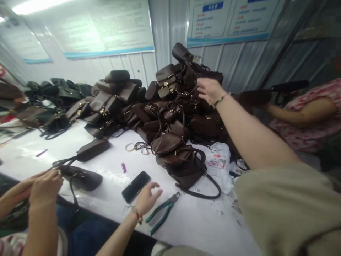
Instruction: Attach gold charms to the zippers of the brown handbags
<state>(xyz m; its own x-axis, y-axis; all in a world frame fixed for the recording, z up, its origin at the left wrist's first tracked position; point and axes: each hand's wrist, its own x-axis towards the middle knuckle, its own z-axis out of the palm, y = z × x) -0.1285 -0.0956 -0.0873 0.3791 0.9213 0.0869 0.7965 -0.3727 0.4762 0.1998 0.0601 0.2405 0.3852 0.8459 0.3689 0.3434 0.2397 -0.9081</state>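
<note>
My right hand is stretched out to the tall pile of dark brown handbags, its fingers loosely bent and apart. Just beyond the fingertips, one handbag stands tilted on top of the pile; I see no clear grip on it. Low over the white table, my left hand is open and holds nothing. It lies between a black phone and green-handled pliers. Nearer than the pile, a brown handbag rests with its looped handle towards me.
At the left a co-worker's hands work at the strap of a brown bag. Another person's arm is at the right. More bags line the wall. A purple lighter-like object and a white plastic bag lie on the table.
</note>
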